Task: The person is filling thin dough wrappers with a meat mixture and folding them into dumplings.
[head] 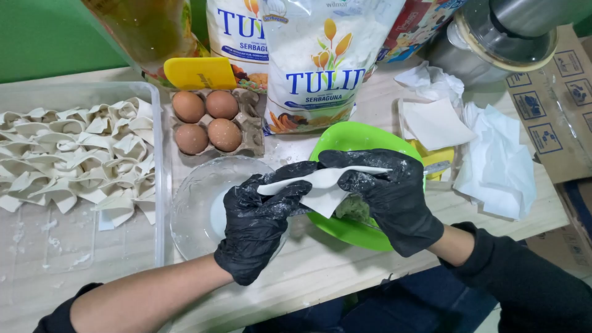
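Note:
Both hands wear black gloves dusted with flour. My left hand (259, 216) and my right hand (385, 197) together pinch a white dough wrapper (324, 185), folded over, above the middle of the wooden table. Under the right hand sits a green bowl (351, 139) with a pale green filling partly hidden. Beneath the left hand stands a clear glass bowl (191, 209) with a little white liquid.
A clear plastic tray (157, 185) at left holds several folded dumplings (80, 154). Behind are an egg carton with eggs (213, 123), flour bags (320, 61), an oil bottle (148, 31), a metal pot (493, 37). Stacked wrappers (435, 123), tissue (499, 160) and a cardboard box (561, 92) lie right.

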